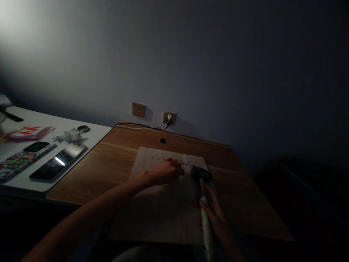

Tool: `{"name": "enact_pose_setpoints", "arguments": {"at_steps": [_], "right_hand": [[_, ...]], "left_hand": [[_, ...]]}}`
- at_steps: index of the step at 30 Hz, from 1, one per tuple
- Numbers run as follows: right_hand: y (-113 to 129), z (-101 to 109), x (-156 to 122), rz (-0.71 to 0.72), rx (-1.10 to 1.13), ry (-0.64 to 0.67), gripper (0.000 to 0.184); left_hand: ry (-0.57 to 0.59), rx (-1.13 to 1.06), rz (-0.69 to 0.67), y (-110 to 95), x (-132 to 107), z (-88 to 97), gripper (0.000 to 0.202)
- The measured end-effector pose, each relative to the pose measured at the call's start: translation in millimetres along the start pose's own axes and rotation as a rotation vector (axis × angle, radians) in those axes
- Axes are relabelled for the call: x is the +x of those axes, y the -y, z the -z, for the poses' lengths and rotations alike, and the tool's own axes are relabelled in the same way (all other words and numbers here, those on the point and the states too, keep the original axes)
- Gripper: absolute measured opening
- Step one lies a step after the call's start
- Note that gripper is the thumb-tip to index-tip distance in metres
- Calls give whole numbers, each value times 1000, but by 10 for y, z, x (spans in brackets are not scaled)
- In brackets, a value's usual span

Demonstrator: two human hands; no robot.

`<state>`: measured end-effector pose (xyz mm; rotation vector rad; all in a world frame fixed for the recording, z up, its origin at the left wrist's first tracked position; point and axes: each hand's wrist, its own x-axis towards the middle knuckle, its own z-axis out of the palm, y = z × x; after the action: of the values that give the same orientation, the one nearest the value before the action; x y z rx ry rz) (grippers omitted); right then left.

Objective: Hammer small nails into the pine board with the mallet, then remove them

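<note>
"on the brown wooden table point(245, 196), what is there?"
"a pale, flat, rectangular wooden board point(160, 214), with a black-headed mallet with a long pale handle point(201, 174) at its right side; whether head and board touch, i cannot tell."
"who has the mallet?"
"the right hand point(214, 211), fingers closed about the handle."
"and the left hand point(170, 170)?"
"at the board's far part, fingers bent close together; whether they pinch anything, i cannot tell."

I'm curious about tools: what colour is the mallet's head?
The mallet's head looks black, though the light is dim; the head camera shows it.
</note>
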<state>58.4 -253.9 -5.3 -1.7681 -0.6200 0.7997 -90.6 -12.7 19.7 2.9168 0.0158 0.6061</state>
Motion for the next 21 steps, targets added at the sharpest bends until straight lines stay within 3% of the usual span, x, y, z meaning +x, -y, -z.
{"name": "enact_pose_setpoints", "arguments": {"at_steps": [3,6,10,15,21], "right_hand": [[-1,-8,-12,-74,29,53,96],[-3,-17,-22,-126,66,52,92],[26,-26,-27,-221,116,26,84],[66,-29,-41,-153,211,36,59],[81,-13,-95,-204,250,34,58]], "left_hand": [[-82,-165,356,325,-15,-12,21],[-65,-241,562,545,-34,-88,27],[-72,-232,599,608,-49,-186,31],[-103,-222,571,607,-82,-187,31],[-88,-284,599,644,-124,-176,27]]}}
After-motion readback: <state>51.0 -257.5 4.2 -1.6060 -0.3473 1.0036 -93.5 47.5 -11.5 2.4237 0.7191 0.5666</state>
